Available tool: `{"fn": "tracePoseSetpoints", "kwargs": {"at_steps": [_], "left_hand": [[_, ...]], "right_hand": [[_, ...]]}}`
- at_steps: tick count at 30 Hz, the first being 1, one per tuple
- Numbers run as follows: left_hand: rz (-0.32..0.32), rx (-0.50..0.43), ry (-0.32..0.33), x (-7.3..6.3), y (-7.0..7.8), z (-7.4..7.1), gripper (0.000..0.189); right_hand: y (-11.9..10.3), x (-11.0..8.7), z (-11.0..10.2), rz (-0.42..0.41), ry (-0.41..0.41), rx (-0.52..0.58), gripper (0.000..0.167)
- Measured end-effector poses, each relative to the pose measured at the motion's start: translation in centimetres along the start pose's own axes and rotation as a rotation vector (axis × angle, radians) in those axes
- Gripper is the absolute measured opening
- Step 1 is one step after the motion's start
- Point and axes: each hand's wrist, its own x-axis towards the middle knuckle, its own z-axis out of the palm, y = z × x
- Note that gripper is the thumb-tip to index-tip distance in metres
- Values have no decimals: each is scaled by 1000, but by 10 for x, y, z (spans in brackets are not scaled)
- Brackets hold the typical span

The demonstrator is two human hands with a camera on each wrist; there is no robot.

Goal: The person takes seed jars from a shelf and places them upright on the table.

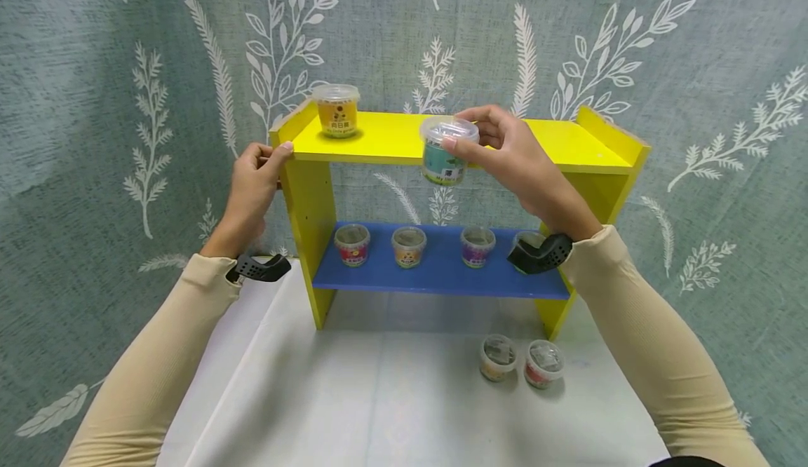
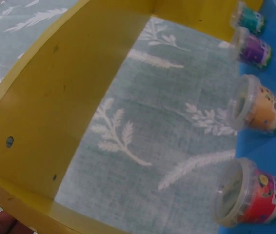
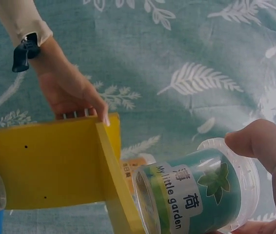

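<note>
My right hand (image 1: 505,148) grips a clear-lidded plastic tub with a teal label (image 1: 444,165) by its upper part. The tub is in front of the top board's front edge, and in the right wrist view its label (image 3: 189,195) shows a green leaf. My left hand (image 1: 246,190) holds the upper left corner of the yellow shelf unit (image 1: 307,200), thumb on the front edge and fingers partly hidden behind the side panel. Near that hand, a tub with an orange-yellow label (image 1: 337,113) stands upright on the top board.
Several smaller tubs, among them a red one (image 1: 352,246), an orange one (image 1: 409,248) and a purple one (image 1: 477,248), line the blue lower shelf (image 1: 435,281). Two more tubs, one orange (image 1: 497,358) and one red (image 1: 543,364), stand on the white surface (image 1: 379,397) in front.
</note>
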Motion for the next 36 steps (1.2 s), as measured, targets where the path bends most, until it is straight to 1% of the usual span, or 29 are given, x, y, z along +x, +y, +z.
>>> {"fn": "tracePoseSetpoints", "kwargs": {"at_steps": [4,7,11,14,17,22,28,36], "left_hand": [[5,0,-4,0,0,0,40],[9,-6,-4,0,1,0,39],[2,-28,-1,1,3,-1,38],[-1,-24,0,2,4,-1,38],[2,-12,0,1,4,-1,39],[-6,-6,-9,0,1,0,41],[-11,-13,-10,0,-1,1,41],[-16,-5,-8,0,1,1,40]], "right_hand": [[2,-7,1,4,4,-31,60],[3,-12,2,6,2,-35,60],[6,-19,2,12,-23,-38,59],[11,-23,2,18,-42,-69,59],[18,-27,3,20,-52,-128,61],[32,-35,3,3,-80,-181,63],[44,-42,4,13,-97,-169,61],[56,-50,7,26,-129,-143,60]]}}
